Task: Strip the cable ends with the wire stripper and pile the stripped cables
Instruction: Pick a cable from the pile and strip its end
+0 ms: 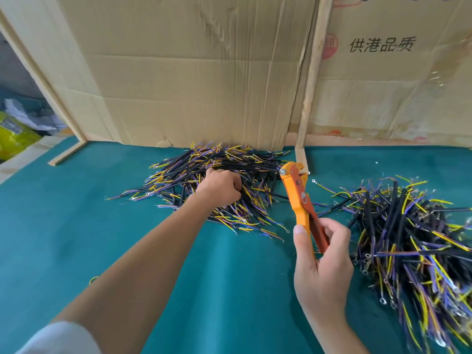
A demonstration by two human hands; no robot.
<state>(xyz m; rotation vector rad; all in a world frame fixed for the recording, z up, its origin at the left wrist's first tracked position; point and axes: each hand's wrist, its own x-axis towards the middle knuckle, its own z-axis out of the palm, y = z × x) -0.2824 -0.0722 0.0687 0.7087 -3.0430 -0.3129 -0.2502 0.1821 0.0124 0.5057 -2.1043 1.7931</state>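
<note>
A pile of short black cables (229, 159) with yellow and purple wire ends lies on the green table at the back middle. My left hand (221, 186) reaches into this pile with its fingers curled down among the cables; whether it holds one is hidden. My right hand (321, 261) grips the handles of an orange wire stripper (298, 198), which stands upright between the two piles with its jaws at the top. A second, larger pile of cables (413, 241) with ring terminals spreads along the right side.
The green felt table (102, 226) runs to a cardboard wall (191, 72) at the back, braced by a wooden post (310, 85). A loose wooden strip (69, 154) lies at the back left. Bags (15, 134) sit beyond the table's left edge.
</note>
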